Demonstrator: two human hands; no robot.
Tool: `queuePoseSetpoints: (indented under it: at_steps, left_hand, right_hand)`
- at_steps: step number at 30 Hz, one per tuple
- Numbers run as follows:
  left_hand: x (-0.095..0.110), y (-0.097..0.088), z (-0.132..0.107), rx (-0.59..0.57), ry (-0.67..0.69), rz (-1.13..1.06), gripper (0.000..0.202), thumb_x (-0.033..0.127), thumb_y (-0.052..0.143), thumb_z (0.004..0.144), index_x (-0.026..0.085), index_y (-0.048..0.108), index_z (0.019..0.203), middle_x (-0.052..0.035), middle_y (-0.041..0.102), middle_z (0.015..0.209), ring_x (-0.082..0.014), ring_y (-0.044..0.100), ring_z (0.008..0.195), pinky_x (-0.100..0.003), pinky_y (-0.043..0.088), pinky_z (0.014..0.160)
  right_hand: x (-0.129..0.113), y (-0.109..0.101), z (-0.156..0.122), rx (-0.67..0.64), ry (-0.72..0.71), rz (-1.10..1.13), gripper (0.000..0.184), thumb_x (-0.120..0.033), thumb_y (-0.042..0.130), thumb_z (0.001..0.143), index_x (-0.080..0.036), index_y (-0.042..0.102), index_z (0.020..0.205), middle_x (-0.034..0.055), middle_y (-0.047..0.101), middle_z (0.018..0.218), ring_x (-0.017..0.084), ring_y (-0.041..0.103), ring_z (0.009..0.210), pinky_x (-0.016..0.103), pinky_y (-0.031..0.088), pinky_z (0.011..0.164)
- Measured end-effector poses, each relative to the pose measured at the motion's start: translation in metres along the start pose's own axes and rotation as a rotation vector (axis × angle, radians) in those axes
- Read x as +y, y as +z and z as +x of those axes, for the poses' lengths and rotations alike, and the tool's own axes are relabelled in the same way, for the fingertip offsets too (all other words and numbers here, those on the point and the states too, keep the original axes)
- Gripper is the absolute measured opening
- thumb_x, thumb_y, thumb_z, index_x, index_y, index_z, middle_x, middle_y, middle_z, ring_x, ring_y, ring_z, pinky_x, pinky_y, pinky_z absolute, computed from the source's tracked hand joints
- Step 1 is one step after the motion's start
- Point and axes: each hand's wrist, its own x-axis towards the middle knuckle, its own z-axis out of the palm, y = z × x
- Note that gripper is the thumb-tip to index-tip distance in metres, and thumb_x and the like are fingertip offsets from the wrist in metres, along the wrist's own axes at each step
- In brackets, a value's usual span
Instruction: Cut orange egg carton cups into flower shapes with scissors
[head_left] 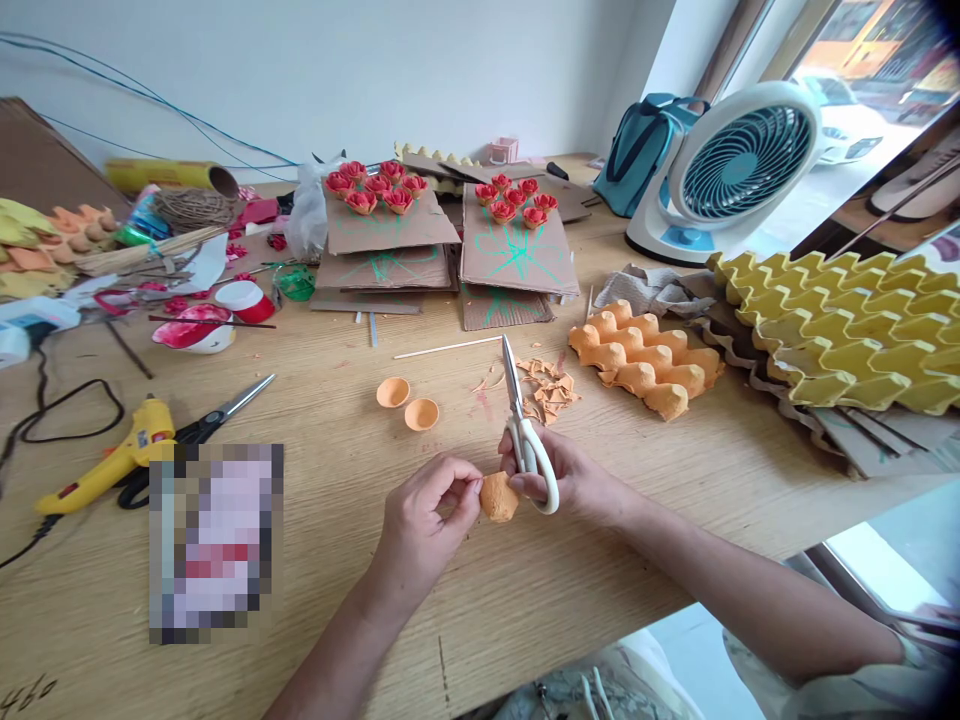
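Between my two hands is an orange egg-carton cup (499, 498), held just above the table. My left hand (431, 510) pinches its left edge between thumb and fingertips. My right hand (559, 475) grips white-handled scissors (529, 440), blades pointing away from me, while its fingers also touch the cup's right side. Two trimmed orange cups (407, 404) lie on the table ahead of my left hand. Orange carton scraps (551, 390) are heaped beyond the scissors, near a thin wooden stick (448, 348). To the right rests an uncut piece of orange egg carton (645, 355).
Red paper flowers (377, 188) stand on cardboard sheets (517, 255) at the back. A white fan (735, 165) and yellow egg trays (855, 330) are on the right. A yellow glue gun (112, 455), black scissors (225, 410) and a paint bowl (193, 330) lie left.
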Motion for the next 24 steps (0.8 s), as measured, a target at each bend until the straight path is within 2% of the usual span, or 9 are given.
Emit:
queuePoseSetpoints:
  at_steps: [8,14,17,21,24]
  left_hand:
    - [0.0026,0.0051,-0.0038,0.079,-0.016,0.112,0.014,0.011,0.054,0.087,0.018,0.061,0.078,0.0031,0.063,0.068,-0.0080,0.059,0.060,-0.018,0.046,0.061]
    - [0.0033,0.0063,-0.0001,0.053,-0.275,-0.120,0.012,0.020,0.057,0.087,0.018,0.064,0.077,0.0028,0.064,0.063,-0.0096,0.061,0.054,-0.018,0.049,0.053]
    - [0.0024,0.0027,0.0020,0.080,-0.352,-0.267,0.012,0.023,0.058,0.088,0.018,0.067,0.082,0.0017,0.068,0.066,-0.0114,0.066,0.056,-0.020,0.055,0.056]
    - [-0.0008,0.0000,0.0019,0.086,-0.278,-0.319,0.014,0.023,0.060,0.088,0.018,0.072,0.092,-0.0012,0.074,0.079,-0.0126,0.070,0.063,-0.022,0.060,0.063]
    - [-0.0027,0.0022,0.0010,0.058,-0.249,-0.306,0.010,0.023,0.065,0.085,0.018,0.073,0.089,-0.0018,0.074,0.080,-0.0133,0.070,0.064,-0.023,0.060,0.063]
  right_hand:
    - [-0.0005,0.0024,0.0007,-0.005,0.014,0.005,0.043,-0.043,0.080,0.077,-0.020,0.051,0.099,-0.0028,0.054,0.080,0.010,0.043,0.065,0.022,0.034,0.056]
    - [-0.0019,0.0007,0.0010,0.025,0.047,0.003,0.044,-0.044,0.081,0.075,-0.020,0.053,0.099,-0.0027,0.055,0.080,0.010,0.044,0.064,0.023,0.035,0.055]
    - [-0.0025,-0.0006,0.0007,0.050,0.061,0.016,0.044,-0.043,0.082,0.074,-0.020,0.054,0.100,-0.0032,0.054,0.079,0.010,0.043,0.063,0.022,0.034,0.054]
    - [-0.0017,-0.0026,0.0006,0.086,0.058,0.025,0.043,-0.041,0.081,0.075,-0.020,0.055,0.102,-0.0033,0.054,0.079,0.010,0.044,0.063,0.023,0.035,0.055]
    - [-0.0004,-0.0034,0.0008,0.088,0.057,0.025,0.043,-0.042,0.081,0.075,-0.020,0.056,0.102,-0.0031,0.054,0.079,0.010,0.044,0.064,0.022,0.035,0.055]
